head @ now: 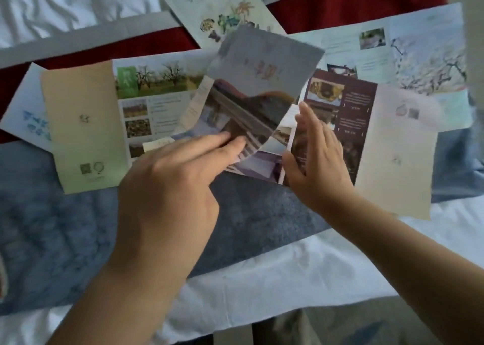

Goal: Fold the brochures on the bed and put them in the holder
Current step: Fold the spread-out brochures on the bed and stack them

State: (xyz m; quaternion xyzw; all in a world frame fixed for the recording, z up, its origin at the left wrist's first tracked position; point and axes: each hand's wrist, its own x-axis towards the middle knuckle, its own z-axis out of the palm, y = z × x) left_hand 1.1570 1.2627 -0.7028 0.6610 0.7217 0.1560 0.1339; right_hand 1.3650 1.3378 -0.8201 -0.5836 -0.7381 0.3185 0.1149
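Note:
A photo brochure lies in the middle of the bed, its upper panel curling up and over toward me. My left hand presses on its lower part with straight fingers. My right hand stands edge-on against the brochure's right side, fingers straight. Other brochures lie unfolded around it: a cream and green one on the left, a maroon and cream one on the right, a pale blossom one at the back right, and one with palm drawings at the back. No holder shows in view.
The brochures lie on a blue blanket and a red bed runner over white sheets. A blue-lettered sheet pokes out at the far left. The bed's front edge is near the bottom of the view.

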